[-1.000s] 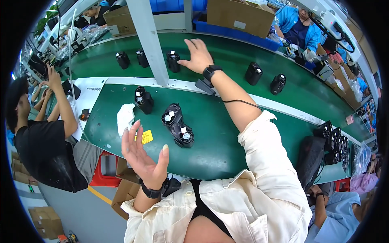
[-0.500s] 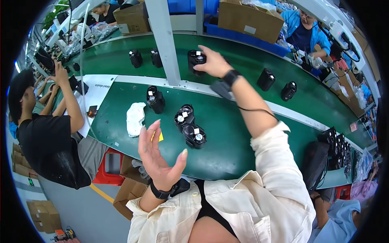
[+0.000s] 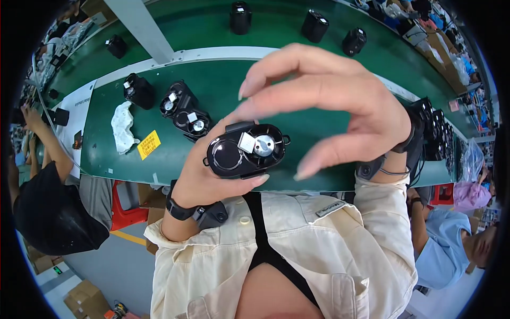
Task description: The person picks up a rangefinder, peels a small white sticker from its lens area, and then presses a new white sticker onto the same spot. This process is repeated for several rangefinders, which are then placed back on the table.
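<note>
My left hand [image 3: 192, 179] is wrapped round a black oval housing [image 3: 226, 156] held up in front of my chest. Its top shows a glossy round recess, a small white block and a silver disc with holes. To its right, my right hand [image 3: 355, 103] hovers with fingers curved and spread, holding nothing. On the green table beyond my left hand, two similar housings [image 3: 179, 99] stand side by side. Another black housing [image 3: 139, 91] is farther left. Near it lie a crumpled white cloth [image 3: 123, 128] and a yellow paper label [image 3: 149, 145].
Several black housings [image 3: 315, 26] stand on the far green surface, past a white metal rail [image 3: 223, 53] with a post [image 3: 139, 26]. Dark units [image 3: 435, 130] cluster at the right. People sit at both sides; a red stool [image 3: 126, 207] is at lower left.
My right hand has come back from the far surface, where it gripped a black housing, and is now empty. A housing is now in my left hand, which was empty. The view has shifted.
</note>
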Available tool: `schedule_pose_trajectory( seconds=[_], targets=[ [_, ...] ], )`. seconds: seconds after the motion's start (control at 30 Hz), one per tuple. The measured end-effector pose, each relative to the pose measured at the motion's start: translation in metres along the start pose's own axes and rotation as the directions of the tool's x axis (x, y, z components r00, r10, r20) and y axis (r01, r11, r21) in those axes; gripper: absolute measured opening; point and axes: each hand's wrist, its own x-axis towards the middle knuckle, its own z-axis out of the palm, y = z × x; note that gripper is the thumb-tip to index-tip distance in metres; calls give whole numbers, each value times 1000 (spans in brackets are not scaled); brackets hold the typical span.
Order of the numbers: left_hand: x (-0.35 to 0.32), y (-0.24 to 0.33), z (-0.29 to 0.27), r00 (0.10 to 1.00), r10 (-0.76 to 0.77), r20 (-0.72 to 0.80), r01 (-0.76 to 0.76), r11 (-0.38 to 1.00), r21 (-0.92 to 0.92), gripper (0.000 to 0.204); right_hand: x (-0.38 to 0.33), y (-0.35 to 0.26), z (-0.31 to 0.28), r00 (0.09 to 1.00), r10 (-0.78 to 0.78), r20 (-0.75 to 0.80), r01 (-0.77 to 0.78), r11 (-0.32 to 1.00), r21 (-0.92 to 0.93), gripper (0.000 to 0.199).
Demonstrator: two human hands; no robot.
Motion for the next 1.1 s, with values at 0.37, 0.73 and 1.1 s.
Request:
schedule_pose_trajectory(
  seconds=[0.37, 0.73, 1.1],
  targets=[
    [2, 7, 9, 992, 88, -95, -49, 934, 355, 70, 4, 7, 17, 986, 43, -162, -79, 971, -224, 11],
    [10, -12, 27, 759, 567, -321, -132, 617, 776, 63, -3, 12, 70, 793, 119, -598, -266, 950, -163, 10],
    [8, -18, 29, 710, 615, -345, -79, 556, 828, 62, -7, 15, 88, 703, 125, -700, -285, 952, -116, 11]
  ],
)
